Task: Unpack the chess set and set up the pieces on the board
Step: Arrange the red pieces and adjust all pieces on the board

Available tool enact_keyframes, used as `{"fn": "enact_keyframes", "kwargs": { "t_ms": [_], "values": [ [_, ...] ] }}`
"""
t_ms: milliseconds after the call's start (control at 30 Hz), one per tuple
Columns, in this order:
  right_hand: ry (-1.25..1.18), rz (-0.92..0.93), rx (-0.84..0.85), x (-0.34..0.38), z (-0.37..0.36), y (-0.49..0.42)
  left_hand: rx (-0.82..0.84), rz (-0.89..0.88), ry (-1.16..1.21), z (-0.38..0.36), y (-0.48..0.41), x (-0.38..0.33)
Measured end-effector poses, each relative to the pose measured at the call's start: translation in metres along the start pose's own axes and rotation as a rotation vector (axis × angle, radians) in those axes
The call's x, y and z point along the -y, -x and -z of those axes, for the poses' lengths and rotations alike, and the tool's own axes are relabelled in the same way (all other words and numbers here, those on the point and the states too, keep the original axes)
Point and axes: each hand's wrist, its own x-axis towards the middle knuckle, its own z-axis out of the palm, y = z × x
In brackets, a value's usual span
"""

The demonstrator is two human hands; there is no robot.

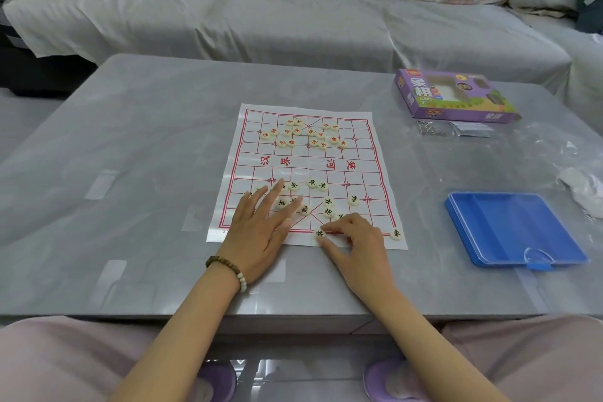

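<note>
Unpacking looks done: the xiangqi board [375, 173] lies open. The right hand [359, 241] pinches the general piece [319, 233] on the near edge line, and a chariot piece [396, 234] stands at the corner to its right. The left hand [257, 232] rests flat, fingers spread, on loose black pieces [293, 186] left of the pinch. The red pieces [310, 134] beyond lie unsorted, so I judge most of the placing remains.

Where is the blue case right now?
In the head view, the blue case lies flat on the right side of the table, right of the chess board and nearer the person than the purple carton.
</note>
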Motion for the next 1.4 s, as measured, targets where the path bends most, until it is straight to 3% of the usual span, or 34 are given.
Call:
{"fn": "enact_keyframes", "kwargs": {
  "t_ms": [534,867,1067,1401],
  "values": [
    [0.079,-0.002,-0.028,0.003,-0.007,-0.004,0.0,0.197,0.033,-0.003,-0.002,0.004],
    [0.056,0.022,-0.031,0.008,-0.013,-0.004,0.005,0.189,0.048,-0.001,-0.002,0.004],
    [-0.019,-0.136,-0.142,0.009,0.014,-0.036,0.009,0.191,0.049,0.0,-0.002,0.003],
    [0.226,-0.298,0.002,0.01,0.003,-0.068,0.023,0.195,0.038,0.001,-0.003,0.001]
  ]
}}
